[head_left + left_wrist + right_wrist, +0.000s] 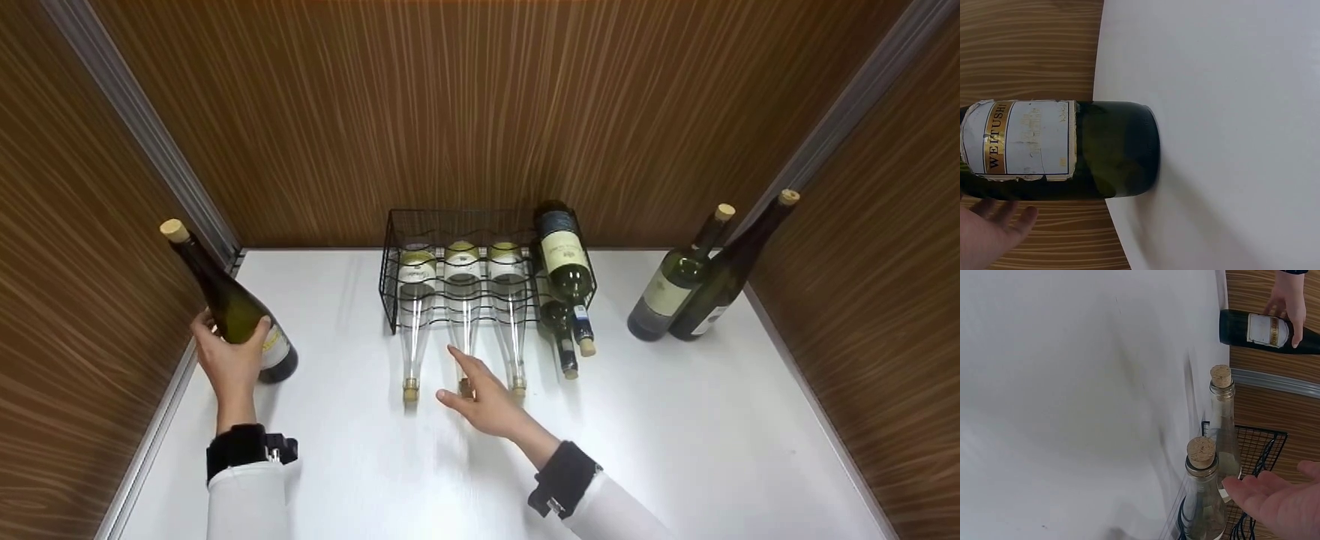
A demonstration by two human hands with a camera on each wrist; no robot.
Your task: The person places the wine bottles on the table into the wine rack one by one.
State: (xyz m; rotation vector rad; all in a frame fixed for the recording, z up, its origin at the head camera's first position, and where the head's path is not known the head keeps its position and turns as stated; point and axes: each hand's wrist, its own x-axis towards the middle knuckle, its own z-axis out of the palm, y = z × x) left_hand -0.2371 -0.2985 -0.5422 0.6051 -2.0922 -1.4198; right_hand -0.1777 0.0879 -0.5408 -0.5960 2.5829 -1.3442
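Observation:
On the left, my left hand [234, 360] grips a dark green wine bottle [236, 304] from behind, thumb on one side and fingers on the other. The corked bottle stands on the white table; its pale label [1033, 140] shows in the left wrist view. My right hand [487, 401] hovers with fingers extended, holding nothing, near the corked necks of three clear bottles, including the left one [414, 337] and the right one [514, 337]. These lie in a black wire rack [388, 274], necks toward me. The middle clear bottle's neck is partly hidden by my right hand.
In the rack's right column, one green bottle [564, 259] lies above another green bottle [556, 319]. Two corked bottles, one with a wide cream label [666, 296] and one slimmer and darker [731, 270], stand at the right. Wood-grain walls [480, 112] surround the table [337, 450].

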